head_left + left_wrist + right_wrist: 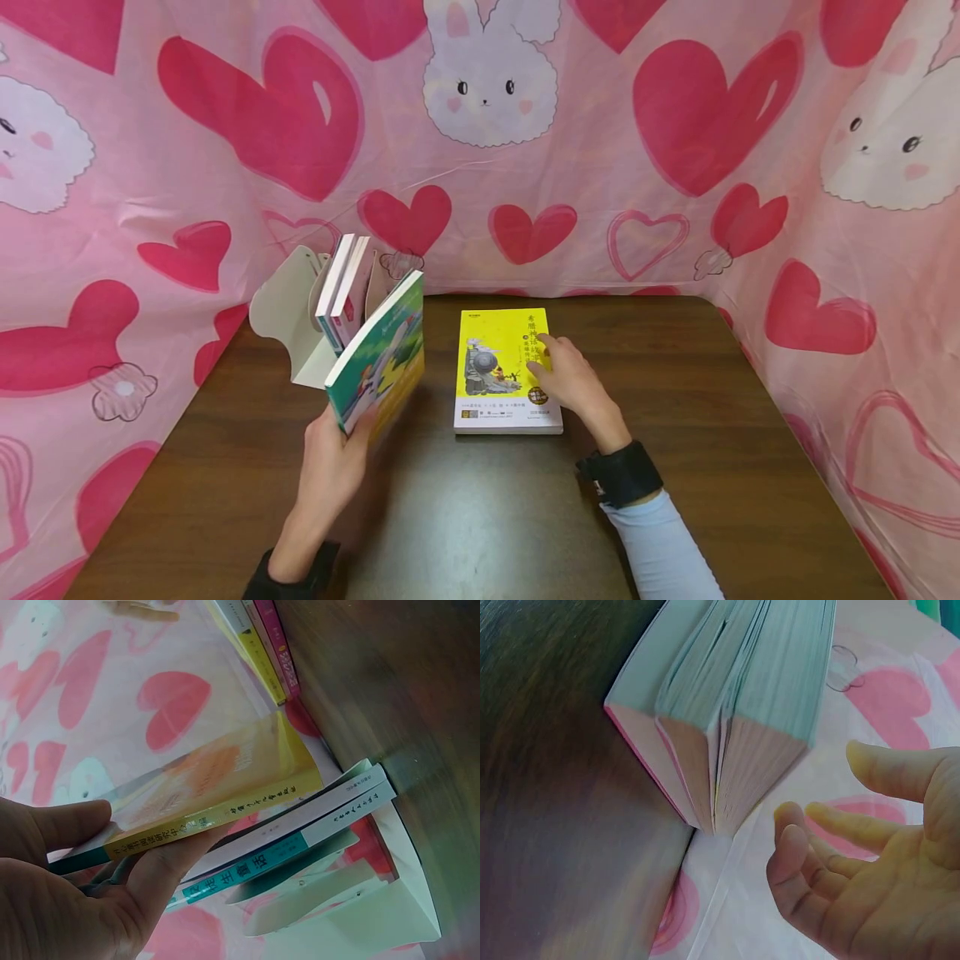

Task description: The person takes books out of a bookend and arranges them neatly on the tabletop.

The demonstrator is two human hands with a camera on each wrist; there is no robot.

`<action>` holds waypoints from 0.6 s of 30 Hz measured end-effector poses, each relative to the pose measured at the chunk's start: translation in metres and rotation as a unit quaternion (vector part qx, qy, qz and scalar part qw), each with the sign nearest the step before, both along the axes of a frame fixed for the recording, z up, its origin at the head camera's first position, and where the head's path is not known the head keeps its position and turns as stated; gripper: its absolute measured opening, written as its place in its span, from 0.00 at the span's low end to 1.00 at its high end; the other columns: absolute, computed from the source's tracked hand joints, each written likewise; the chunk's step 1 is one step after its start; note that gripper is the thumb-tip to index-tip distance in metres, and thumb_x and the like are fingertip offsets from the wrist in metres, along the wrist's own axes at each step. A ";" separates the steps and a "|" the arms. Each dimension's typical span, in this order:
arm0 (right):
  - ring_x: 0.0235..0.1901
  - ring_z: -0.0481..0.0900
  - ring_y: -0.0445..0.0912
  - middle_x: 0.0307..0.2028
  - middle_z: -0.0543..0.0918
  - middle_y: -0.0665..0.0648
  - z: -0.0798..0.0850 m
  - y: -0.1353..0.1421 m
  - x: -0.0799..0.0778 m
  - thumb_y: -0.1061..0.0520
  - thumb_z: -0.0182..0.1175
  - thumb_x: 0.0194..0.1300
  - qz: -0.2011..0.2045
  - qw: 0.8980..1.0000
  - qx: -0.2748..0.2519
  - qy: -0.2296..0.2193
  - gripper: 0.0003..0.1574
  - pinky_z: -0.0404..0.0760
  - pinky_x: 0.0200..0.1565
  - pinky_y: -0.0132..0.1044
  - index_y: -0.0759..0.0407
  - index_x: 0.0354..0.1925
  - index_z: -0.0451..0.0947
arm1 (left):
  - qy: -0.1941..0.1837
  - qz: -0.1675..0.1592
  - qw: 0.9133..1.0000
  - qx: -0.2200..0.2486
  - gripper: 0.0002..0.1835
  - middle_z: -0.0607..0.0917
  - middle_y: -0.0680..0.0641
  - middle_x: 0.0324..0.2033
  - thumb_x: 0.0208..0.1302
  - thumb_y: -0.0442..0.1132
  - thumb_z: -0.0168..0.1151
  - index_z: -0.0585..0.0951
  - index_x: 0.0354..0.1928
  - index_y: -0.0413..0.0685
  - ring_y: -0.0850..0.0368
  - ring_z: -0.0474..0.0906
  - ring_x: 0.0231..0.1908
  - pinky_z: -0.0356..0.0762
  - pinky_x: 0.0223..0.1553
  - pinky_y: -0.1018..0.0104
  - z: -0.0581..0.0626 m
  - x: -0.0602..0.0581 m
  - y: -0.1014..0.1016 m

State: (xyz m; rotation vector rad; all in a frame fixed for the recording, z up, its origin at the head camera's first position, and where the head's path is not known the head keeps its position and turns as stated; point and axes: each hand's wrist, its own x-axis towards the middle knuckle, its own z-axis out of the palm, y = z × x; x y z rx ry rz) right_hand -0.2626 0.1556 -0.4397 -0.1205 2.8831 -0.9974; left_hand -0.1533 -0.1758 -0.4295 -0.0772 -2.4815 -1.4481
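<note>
My left hand (pixel 330 471) grips a picture book (pixel 393 346) with a green and yellow cover, thumb on one cover and fingers on the other. The book is raised and tilted beside a white bookend (pixel 281 304). Inside the bookend stand two thin upright books (pixel 343 292), one with a white and teal spine (pixel 277 851). A yellow-covered book (pixel 487 337) lies on top of a small stack, with a pink-spined book (pixel 276 645) under it. My right hand (pixel 577 379) hovers by the stack's right side, fingers loosely bent, apart from the page edges (pixel 772 682).
The dark wooden table (pixel 480 517) carries the bookend at its back left and the stack near the middle. A pink cloth (pixel 600 142) with hearts and rabbits hangs behind and along both sides.
</note>
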 end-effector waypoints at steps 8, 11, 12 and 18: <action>0.47 0.77 0.57 0.60 0.79 0.65 0.002 -0.006 0.002 0.57 0.66 0.74 0.016 0.998 -0.041 0.046 0.36 0.82 0.50 0.50 0.59 0.75 0.68 | 0.002 -0.016 1.000 0.013 0.26 0.81 0.38 0.66 0.75 0.31 0.63 0.73 0.73 0.45 0.36 0.79 0.63 0.76 0.60 0.37 0.001 -0.007 -0.003; 0.41 0.77 0.54 0.57 0.82 0.63 0.002 -0.008 0.002 0.59 0.66 0.74 0.025 0.995 -0.058 0.071 0.34 0.81 0.42 0.45 0.57 0.74 0.71 | -0.003 -0.022 1.000 0.019 0.27 0.80 0.39 0.66 0.75 0.32 0.64 0.72 0.73 0.46 0.37 0.79 0.63 0.76 0.61 0.38 0.002 -0.010 -0.004; 0.39 0.77 0.53 0.57 0.83 0.61 0.002 -0.008 0.003 0.59 0.66 0.74 0.027 0.995 -0.062 0.079 0.33 0.81 0.40 0.44 0.56 0.74 0.72 | -0.006 -0.023 0.999 0.021 0.27 0.80 0.39 0.66 0.75 0.33 0.64 0.72 0.73 0.47 0.38 0.79 0.63 0.76 0.61 0.38 0.002 -0.011 -0.003; 0.40 0.77 0.51 0.57 0.84 0.58 0.002 -0.015 0.006 0.58 0.66 0.73 0.052 0.990 -0.077 0.106 0.35 0.82 0.39 0.44 0.52 0.75 0.71 | -0.014 -0.035 0.999 0.033 0.28 0.79 0.39 0.67 0.75 0.32 0.64 0.71 0.74 0.46 0.37 0.78 0.64 0.76 0.61 0.37 0.004 -0.015 -0.003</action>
